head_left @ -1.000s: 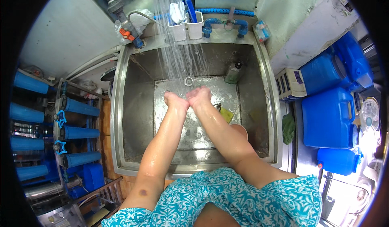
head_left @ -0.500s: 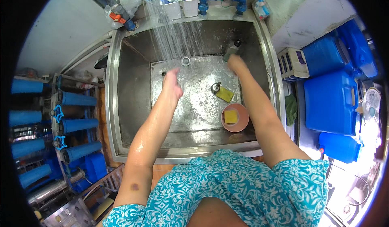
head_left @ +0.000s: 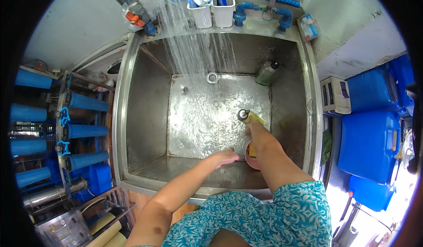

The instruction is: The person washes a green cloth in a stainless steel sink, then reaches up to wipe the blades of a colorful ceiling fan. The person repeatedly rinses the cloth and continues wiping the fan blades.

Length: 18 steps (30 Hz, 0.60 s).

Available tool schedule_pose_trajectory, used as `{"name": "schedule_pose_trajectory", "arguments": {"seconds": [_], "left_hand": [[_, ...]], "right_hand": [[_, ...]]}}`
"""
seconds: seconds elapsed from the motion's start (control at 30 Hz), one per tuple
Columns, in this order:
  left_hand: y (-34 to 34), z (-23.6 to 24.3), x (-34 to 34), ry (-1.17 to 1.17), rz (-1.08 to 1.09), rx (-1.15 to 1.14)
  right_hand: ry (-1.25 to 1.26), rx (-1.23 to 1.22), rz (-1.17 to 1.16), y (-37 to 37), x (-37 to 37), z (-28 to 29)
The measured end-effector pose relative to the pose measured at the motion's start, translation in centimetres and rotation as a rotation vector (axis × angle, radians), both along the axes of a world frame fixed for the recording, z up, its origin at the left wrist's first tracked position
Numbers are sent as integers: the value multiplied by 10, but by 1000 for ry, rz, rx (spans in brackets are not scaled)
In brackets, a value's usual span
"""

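Observation:
In the metal sink (head_left: pixel 147 101), my right hand (head_left: pixel 254 127) is at a yellow sponge (head_left: pixel 256 116), its fingers closed on the near edge and partly hidden under the hand. Touching or very near the sponge is a small round metal piece with a knob (head_left: pixel 243 114). My left hand (head_left: pixel 222 157) is open and holds nothing, fingers pointing right toward a pink bowl (head_left: pixel 251 163). My right forearm covers much of this bowl. Another yellow piece (head_left: pixel 252 149), probably a second sponge, lies inside it. A greenish see-through bottle with a black cap (head_left: pixel 266 74) leans in the far right corner.
Water (head_left: pixel 185 40) showers into the sink's far left, near the round drain (head_left: pixel 212 78). White holders (head_left: pixel 223 16) with utensils stand on the back ledge beside blue pipes (head_left: pixel 262 8). Blue jugs (head_left: pixel 368 143) are at right, blue cylinders (head_left: pixel 88 131) at left.
My right hand has left the bottle and come nearer, to the yellow sponge by the metal piece. My left hand has drawn back and right, toward the pink bowl. The view has shifted.

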<state>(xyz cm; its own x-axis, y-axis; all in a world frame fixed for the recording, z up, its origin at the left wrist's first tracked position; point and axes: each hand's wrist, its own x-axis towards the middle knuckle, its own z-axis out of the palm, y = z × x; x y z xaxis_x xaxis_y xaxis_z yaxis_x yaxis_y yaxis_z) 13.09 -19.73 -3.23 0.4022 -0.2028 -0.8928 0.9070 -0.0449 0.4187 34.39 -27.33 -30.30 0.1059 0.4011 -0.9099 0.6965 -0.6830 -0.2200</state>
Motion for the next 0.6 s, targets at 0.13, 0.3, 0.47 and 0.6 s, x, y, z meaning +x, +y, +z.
{"name": "schedule_pose_trajectory", "arguments": {"seconds": [0.13, 0.3, 0.47, 0.6], "left_hand": [[-44, -45, 41, -11, -145, 214], [-59, -121, 39, -518, -122, 466], [20, -127, 15, -254, -213, 432], [100, -83, -32, -222, -179, 539]], "right_hand": [[-66, -25, -61, -33, 40, -14], [-50, -44, -131, -85, 47, -24], [-98, 17, -352, -84, -31, -17], [-111, 75, -492, -24, -136, 2]]}}
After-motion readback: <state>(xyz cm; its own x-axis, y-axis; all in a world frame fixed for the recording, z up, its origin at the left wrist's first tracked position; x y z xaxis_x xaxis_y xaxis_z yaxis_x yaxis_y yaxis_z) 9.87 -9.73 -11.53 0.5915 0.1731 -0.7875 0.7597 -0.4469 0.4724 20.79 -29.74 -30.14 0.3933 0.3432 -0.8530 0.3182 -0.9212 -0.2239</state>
